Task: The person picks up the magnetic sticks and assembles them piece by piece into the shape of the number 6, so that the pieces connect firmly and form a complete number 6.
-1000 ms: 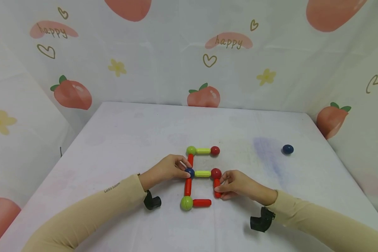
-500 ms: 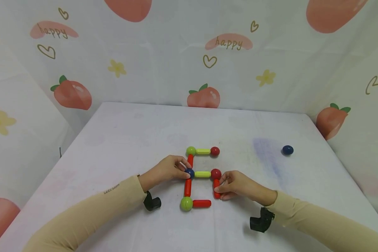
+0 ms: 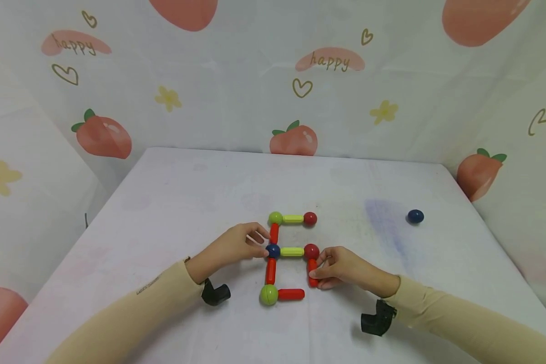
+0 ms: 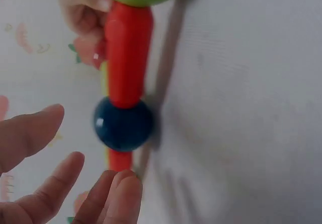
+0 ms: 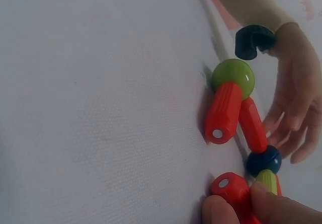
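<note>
A magnetic stick-and-ball figure lies on the table. Its left side runs from a far green ball [image 3: 275,218] through a blue ball [image 3: 273,251] to a near green ball [image 3: 269,294], joined by red sticks. My left hand [image 3: 241,244] is beside the blue ball, thumb and fingers spread apart in the left wrist view. With thumb and fingers my right hand [image 3: 343,268] pinches a red stick [image 5: 232,190] hanging nearward from the red ball [image 3: 311,251]. A yellow-green stick [image 3: 292,252] links that ball to the blue one. Another red stick [image 3: 291,294] points right from the near green ball.
At the figure's far end, a yellow-green stick [image 3: 293,219] carries a second red ball [image 3: 310,219]. A loose dark blue ball [image 3: 415,217] sits at the right of the white table [image 3: 200,187]. Behind stands a fruit-printed cloth [image 3: 236,76]. Each wrist bears a black camera.
My left hand has let go of the blue ball and drawn slightly left, its fingers opening. The right hand keeps its pinch on the red stick and has hardly moved.
</note>
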`<action>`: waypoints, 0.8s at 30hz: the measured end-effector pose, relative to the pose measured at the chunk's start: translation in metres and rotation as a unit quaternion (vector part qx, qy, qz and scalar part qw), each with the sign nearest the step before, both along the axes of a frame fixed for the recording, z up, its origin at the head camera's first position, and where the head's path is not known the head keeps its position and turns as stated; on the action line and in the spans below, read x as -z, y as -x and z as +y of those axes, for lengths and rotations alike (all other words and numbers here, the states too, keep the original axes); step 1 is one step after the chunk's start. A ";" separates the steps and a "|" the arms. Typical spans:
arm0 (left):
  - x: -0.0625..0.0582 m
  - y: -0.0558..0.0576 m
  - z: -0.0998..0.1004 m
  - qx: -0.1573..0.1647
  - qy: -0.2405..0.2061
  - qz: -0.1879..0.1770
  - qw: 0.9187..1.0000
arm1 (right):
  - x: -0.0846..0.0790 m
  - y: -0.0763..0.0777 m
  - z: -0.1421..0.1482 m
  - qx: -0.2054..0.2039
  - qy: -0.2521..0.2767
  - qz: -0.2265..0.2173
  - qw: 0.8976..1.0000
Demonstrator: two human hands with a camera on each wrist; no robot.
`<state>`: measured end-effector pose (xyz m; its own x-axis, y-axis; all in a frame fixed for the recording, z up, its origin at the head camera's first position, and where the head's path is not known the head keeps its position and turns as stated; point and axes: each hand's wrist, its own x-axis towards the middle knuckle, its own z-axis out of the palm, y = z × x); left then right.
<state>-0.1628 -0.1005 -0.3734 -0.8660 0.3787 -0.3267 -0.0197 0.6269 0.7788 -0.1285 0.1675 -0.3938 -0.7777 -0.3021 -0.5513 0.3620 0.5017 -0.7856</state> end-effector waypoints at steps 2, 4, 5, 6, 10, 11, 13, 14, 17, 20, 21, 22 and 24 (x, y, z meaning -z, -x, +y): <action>-0.007 -0.006 -0.002 0.008 0.005 0.021 1.000 | 0.000 0.000 0.000 -0.001 -0.001 0.001 1.000; -0.012 -0.014 -0.003 0.025 0.002 0.039 0.999 | 0.000 0.000 0.000 0.000 -0.006 0.001 1.000; -0.014 -0.018 -0.004 0.035 -0.001 0.045 0.998 | 0.000 0.000 0.000 0.001 -0.009 0.001 1.000; -0.016 -0.023 -0.003 0.047 -0.004 0.051 0.998 | 0.000 0.000 0.000 0.002 -0.011 0.000 1.000; -0.019 -0.041 0.000 0.088 0.010 0.058 0.994 | 0.000 0.000 -0.001 0.005 -0.017 -0.001 1.000; -0.020 -0.045 0.002 0.095 0.018 0.056 0.994 | 0.000 0.000 -0.001 0.006 -0.018 -0.001 1.000; -0.019 -0.053 0.006 0.108 0.036 0.050 0.992 | 0.000 0.000 -0.001 0.007 -0.020 -0.001 1.000; -0.018 -0.056 0.009 0.113 0.045 0.050 0.991 | 0.000 0.000 -0.002 0.008 -0.021 -0.002 1.000; -0.014 -0.064 0.014 0.121 0.074 0.063 0.988 | 0.000 -0.001 -0.002 0.009 -0.025 -0.001 1.000; -0.009 -0.069 0.017 0.124 0.099 0.087 0.983 | -0.001 -0.001 -0.002 0.009 -0.024 -0.001 1.000; -0.007 -0.070 0.018 0.124 0.105 0.091 0.983 | -0.001 -0.001 -0.002 0.008 -0.022 0.000 1.000; -0.006 -0.070 0.019 0.124 0.109 0.094 0.982 | -0.001 -0.001 -0.002 0.007 -0.021 0.000 1.000; -0.004 -0.071 0.020 0.126 0.115 0.094 0.981 | -0.001 -0.001 -0.002 0.004 -0.017 0.001 1.000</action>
